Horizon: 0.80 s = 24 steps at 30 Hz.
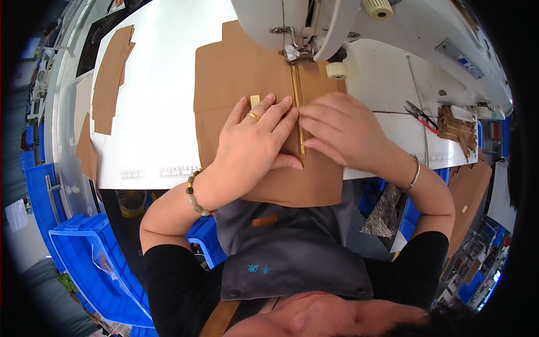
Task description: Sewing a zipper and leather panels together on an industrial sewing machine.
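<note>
A tan leather-like panel (227, 70) lies on the white sewing table, with a brass zipper (295, 81) running up its middle to the presser foot (297, 55) of the sewing machine (393, 25). My left hand (255, 135) lies on the panel just left of the zipper, fingers extended and thumb out to the side, beside a small pale tab (255, 100). My right hand (345, 132) rests over the zipper's right side with curved fingers and the thumb apart, touching near the zipper; what is under its fingertips is partly hidden.
Stacked tan pieces (109, 78) lie at the table's left. Scissors (421, 118) and a pile of brown zippers (455, 129) are at the right. Blue bins (90, 247) stand below the front edge (140, 185), and more tan pieces (466, 191) are at far right.
</note>
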### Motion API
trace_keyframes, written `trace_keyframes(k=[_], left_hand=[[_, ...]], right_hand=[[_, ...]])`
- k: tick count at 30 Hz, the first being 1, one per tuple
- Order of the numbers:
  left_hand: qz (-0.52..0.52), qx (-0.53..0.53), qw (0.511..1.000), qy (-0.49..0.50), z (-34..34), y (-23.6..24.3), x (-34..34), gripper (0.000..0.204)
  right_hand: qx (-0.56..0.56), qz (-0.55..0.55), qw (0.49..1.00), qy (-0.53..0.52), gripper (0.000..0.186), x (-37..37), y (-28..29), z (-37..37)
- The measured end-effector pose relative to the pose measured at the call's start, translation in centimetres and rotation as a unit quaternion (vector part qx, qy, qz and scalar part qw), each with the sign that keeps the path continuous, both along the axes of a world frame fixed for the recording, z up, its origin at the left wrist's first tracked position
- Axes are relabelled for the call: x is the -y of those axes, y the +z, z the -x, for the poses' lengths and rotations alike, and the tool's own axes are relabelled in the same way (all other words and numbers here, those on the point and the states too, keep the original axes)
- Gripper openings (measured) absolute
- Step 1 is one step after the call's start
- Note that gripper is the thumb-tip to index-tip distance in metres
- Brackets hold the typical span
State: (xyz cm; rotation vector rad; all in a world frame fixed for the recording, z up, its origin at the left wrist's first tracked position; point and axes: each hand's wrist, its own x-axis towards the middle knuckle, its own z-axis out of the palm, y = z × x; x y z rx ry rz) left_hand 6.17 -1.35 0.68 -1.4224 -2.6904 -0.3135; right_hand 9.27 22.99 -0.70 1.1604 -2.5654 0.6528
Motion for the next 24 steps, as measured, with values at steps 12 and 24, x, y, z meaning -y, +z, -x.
trace_keyframes(k=[12, 24], left_hand=[[-0.011, 0.014, 1.000, 0.013, 0.1, 0.0, 0.0, 0.090], [-0.010, 0.014, 1.000, -0.008, 0.4, 0.1, 0.1, 0.085]], right_hand=[[-0.083, -0.067, 0.993, -0.043, 0.075, 0.2, -1.4, 1.6], [-0.068, -0.050, 0.995, -0.047, 0.061, 0.0, -1.3, 1.6]])
